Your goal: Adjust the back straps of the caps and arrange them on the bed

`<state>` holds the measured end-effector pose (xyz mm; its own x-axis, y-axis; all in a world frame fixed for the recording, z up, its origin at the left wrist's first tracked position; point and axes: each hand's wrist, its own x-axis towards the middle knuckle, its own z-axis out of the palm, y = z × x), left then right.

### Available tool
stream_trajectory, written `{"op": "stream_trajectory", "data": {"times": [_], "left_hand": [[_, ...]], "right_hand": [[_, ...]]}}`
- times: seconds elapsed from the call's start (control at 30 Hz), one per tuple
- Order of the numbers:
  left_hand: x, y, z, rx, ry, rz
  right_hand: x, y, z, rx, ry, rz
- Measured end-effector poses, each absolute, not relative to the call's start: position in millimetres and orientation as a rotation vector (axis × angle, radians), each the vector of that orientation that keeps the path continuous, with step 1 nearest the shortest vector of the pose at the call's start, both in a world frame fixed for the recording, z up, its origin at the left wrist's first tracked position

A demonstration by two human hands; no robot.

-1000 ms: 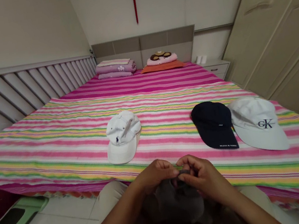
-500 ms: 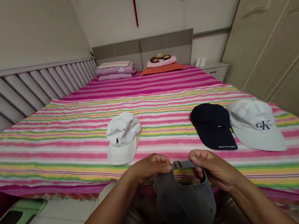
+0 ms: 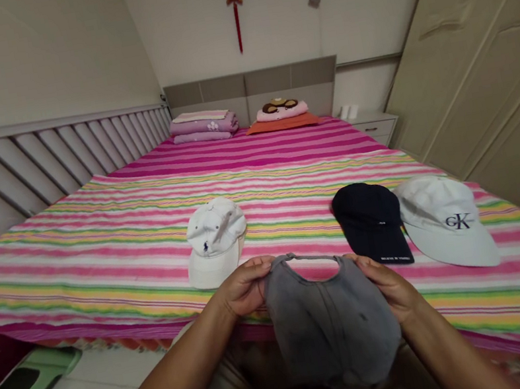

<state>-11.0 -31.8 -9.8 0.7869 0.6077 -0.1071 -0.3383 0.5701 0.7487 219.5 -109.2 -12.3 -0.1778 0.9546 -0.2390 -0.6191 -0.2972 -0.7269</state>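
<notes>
A: What do the hands have right now?

B: The left hand (image 3: 245, 287) and the right hand (image 3: 387, 286) each pinch one side of a gray cap (image 3: 334, 329), which hangs between them just above the near edge of the bed. It's a narrow grip, with the fingers closed on the cloth. The back strap (image 3: 308, 257) sits uppermost, level with the hands, with the gap showing beneath it.

A: Which step is that?

B: Most likely holding the cap up and spread out to look it over. Any next move calls for easing at least one pinch first.

A: And beyond the grip?

B: Just past the left hand, a white cap (image 3: 215, 242) sits on the striped bedspread (image 3: 102, 269). Past the right hand, a navy cap (image 3: 370, 222) touches a lettered white cap (image 3: 446, 222). Farthest off, folded blankets (image 3: 204, 126) and a pillow (image 3: 281, 110) lie before the headboard (image 3: 251, 85).
</notes>
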Motion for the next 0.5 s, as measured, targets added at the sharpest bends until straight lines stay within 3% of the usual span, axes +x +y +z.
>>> {"op": "stream_trajectory", "data": {"times": [0.2, 0.5], "left_hand": [[-11, -35, -16, 0.849, 0.328, 0.424], [3, -40, -10, 0.597, 0.182, 0.705]], "right_hand": [[215, -109, 1, -0.775, -0.366, 1.611], [212, -108, 0, -0.523, -0.396, 1.924]]}}
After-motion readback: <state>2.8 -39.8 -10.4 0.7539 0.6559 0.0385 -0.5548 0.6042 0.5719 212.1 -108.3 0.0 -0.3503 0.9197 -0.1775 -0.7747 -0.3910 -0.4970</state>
